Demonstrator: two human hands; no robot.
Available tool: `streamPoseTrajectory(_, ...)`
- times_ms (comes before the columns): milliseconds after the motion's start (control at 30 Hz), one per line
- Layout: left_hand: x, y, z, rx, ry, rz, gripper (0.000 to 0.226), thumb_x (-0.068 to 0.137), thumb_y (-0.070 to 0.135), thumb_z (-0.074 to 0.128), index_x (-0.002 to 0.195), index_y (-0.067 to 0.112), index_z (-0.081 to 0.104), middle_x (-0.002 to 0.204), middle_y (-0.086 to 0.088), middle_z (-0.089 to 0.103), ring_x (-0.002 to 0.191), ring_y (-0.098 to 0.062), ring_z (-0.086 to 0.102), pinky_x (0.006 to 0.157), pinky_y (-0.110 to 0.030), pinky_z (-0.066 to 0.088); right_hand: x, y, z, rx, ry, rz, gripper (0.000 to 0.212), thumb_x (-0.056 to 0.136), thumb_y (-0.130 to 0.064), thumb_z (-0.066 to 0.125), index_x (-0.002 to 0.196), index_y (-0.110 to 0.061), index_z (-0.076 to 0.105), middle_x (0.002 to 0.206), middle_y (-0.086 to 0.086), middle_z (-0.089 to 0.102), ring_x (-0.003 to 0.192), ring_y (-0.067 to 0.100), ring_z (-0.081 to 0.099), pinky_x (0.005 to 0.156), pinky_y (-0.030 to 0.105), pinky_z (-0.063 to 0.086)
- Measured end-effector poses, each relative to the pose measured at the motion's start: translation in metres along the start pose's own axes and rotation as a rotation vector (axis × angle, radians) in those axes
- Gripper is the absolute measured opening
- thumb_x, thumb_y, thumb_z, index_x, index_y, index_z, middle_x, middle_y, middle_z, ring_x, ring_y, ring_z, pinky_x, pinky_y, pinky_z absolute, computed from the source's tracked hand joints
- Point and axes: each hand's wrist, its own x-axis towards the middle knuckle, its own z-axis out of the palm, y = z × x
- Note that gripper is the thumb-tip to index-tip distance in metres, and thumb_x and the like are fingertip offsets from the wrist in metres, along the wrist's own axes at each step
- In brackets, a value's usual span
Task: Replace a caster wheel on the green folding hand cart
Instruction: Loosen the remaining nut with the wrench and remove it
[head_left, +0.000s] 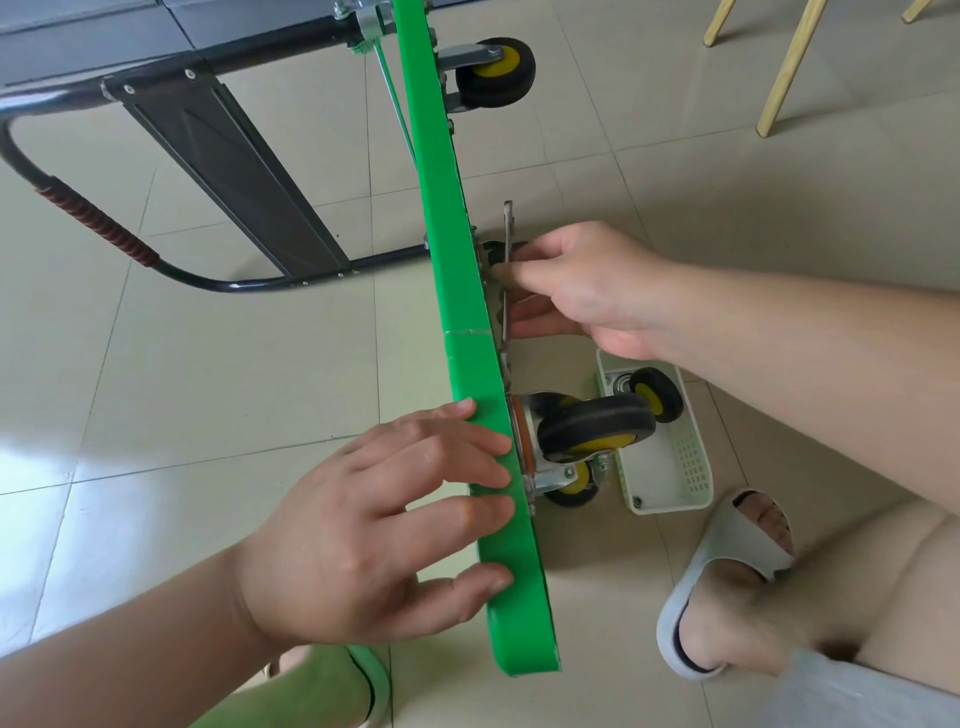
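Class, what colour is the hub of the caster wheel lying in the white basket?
The hub is yellow; head view.

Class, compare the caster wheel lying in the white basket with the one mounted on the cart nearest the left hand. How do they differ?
The mounted caster is fixed to the green cart; the basket caster lies loose in the white basket. The mounted one shows mostly tread, the basket one its yellow hub face. Both have black tyres and yellow hubs.

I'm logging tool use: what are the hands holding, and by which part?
The right hand grips the wrench around its middle. The left hand holds nothing; its straight fingers rest on the edge of the green cart deck.
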Motion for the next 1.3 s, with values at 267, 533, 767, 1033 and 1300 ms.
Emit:
streamPoseTrajectory(267, -0.001, -0.001, 0.002, -0.025, 0.0, 0.004, 0.027, 0.103, 0.037, 0.065, 0.117, 0.013, 0.064, 0.122, -0.005, 0.059, 0.127, -0.025, 0.064, 0.115, -0.048, 0.048, -0.039, -0.015, -0.004, 0.148, -0.082, -0.138, 0.02, 0.098, -0.005, 0.065, 0.117, 0.0, 0.062, 0.091, 0.008, 0.079, 0.09, 0.025, 0.078, 0.078, 0.035, 0.064)
streamPoseTrajectory(533, -0.001, -0.001, 0.004, -0.039, 0.005, -0.007, 0.027, 0.102, 0.036, 0.065, 0.117, 0.013, 0.064, 0.121, -0.006, 0.059, 0.127, -0.025, 0.064, 0.115, -0.049, 0.048, -0.087, 0.003, -0.019, -0.155, -0.112, -0.477, 0.016, 0.089, -0.005, 0.075, 0.104, -0.007, 0.07, 0.104, 0.014, 0.075, 0.102, 0.024, 0.073, 0.096, 0.036, 0.059)
streamPoseTrajectory(767, 0.0, -0.002, 0.006, -0.038, 0.014, -0.002, 0.026, 0.101, 0.034, 0.066, 0.116, 0.013, 0.064, 0.119, -0.007, 0.062, 0.126, -0.027, 0.064, 0.114, -0.05, 0.048, -0.107, 0.035, -0.024, -0.567, -0.216, -0.794, 0.021, 0.085, -0.003, 0.079, 0.103, -0.013, 0.073, 0.103, 0.003, 0.068, 0.104, 0.024, 0.072, 0.087, 0.045, 0.059)
streamPoseTrajectory(1033, 0.001, -0.001, 0.005, -0.045, 0.018, -0.006, 0.026, 0.101, 0.035, 0.065, 0.115, 0.013, 0.064, 0.12, -0.005, 0.058, 0.125, -0.025, 0.063, 0.115, -0.048, 0.048, -0.091, 0.009, -0.017, -0.45, -0.15, -0.895, 0.014, 0.092, -0.011, 0.071, 0.105, -0.006, 0.067, 0.101, 0.011, 0.071, 0.098, 0.022, 0.071, 0.09, 0.039, 0.06)
streamPoseTrajectory(1300, 0.0, -0.001, 0.006, -0.048, 0.027, -0.017, 0.025, 0.102, 0.036, 0.064, 0.114, 0.014, 0.064, 0.12, -0.004, 0.059, 0.125, -0.024, 0.064, 0.114, -0.048, 0.048, -0.034, -0.011, -0.021, -0.128, 0.038, -0.437, 0.014, 0.097, -0.006, 0.066, 0.11, -0.001, 0.066, 0.092, 0.012, 0.073, 0.083, 0.022, 0.077, 0.073, 0.03, 0.064)
